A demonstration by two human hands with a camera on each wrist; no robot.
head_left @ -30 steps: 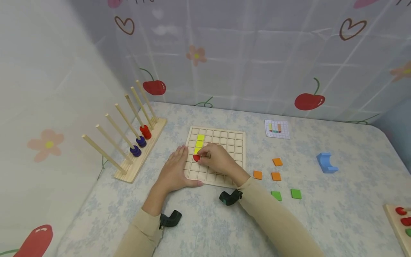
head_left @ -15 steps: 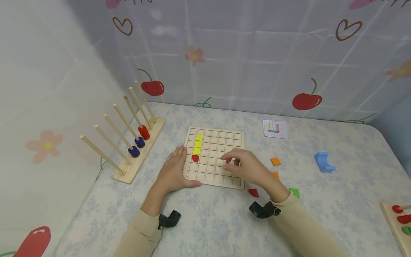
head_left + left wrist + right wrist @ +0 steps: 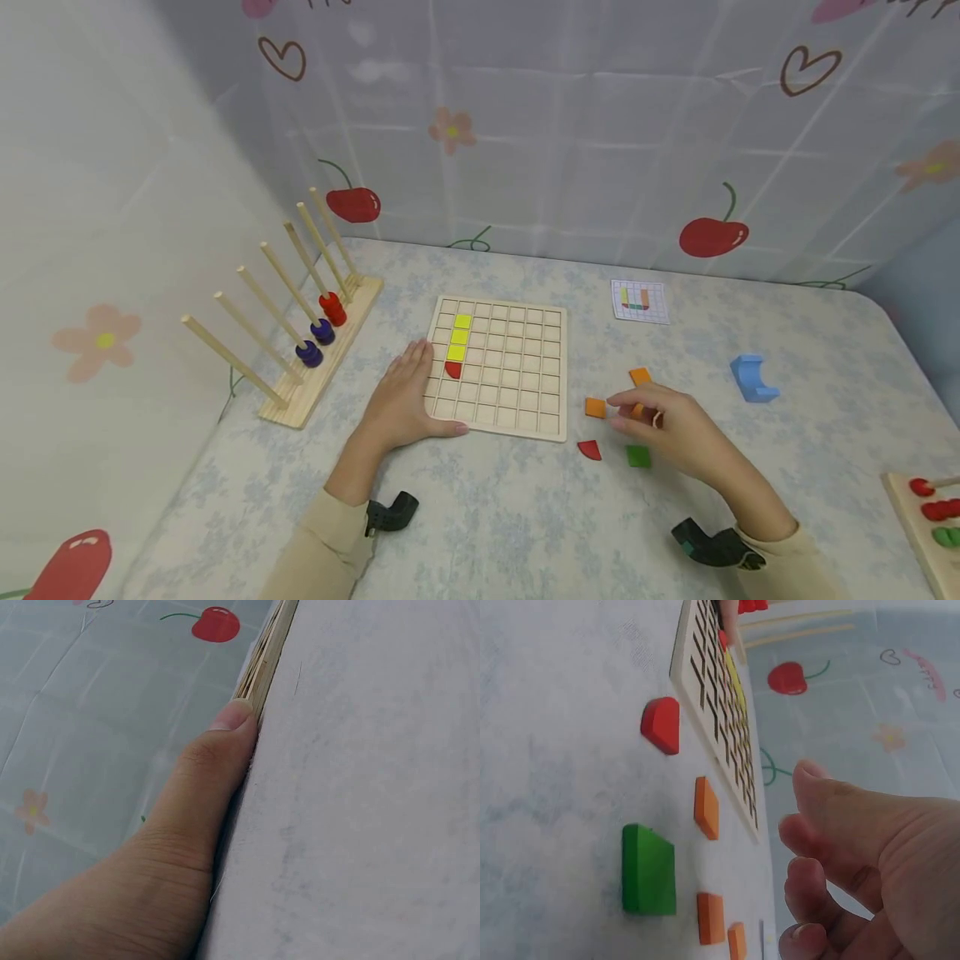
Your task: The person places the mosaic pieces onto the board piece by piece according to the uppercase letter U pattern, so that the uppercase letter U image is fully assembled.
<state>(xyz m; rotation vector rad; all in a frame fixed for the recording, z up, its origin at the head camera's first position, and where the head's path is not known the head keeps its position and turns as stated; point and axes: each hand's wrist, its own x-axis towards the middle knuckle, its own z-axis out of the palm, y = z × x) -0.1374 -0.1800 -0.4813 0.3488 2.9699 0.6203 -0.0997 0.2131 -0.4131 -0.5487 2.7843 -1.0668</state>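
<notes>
A wooden grid board (image 3: 525, 427) lies on the table. One column holds yellow square tiles (image 3: 460, 337) with a red quarter-round tile (image 3: 453, 369) just below them. My left hand (image 3: 399, 400) rests along the board's left edge; its thumb (image 3: 202, 780) touches the near edge. Over the loose tiles hovers my right hand (image 3: 675, 427), thumb and index finger apart, holding nothing. Beside its fingertips lies an orange square tile (image 3: 595, 407), and other orange tiles (image 3: 640, 377) are partly behind the hand. A second red quarter-round tile (image 3: 589, 450) and a green tile (image 3: 638, 456) lie nearer.
Left of the board stands a wooden peg rack (image 3: 292, 412) with blue and red rings. A small pattern card (image 3: 640, 302) lies behind the orange tiles. On the right are a blue curved block (image 3: 752, 379) and, at the frame's edge, a wooden board with coloured beads (image 3: 918, 533).
My right hand has let go of the red quarter-round tile in the grid and moved right, off the board, to above the loose tiles. The left hand stays in place.
</notes>
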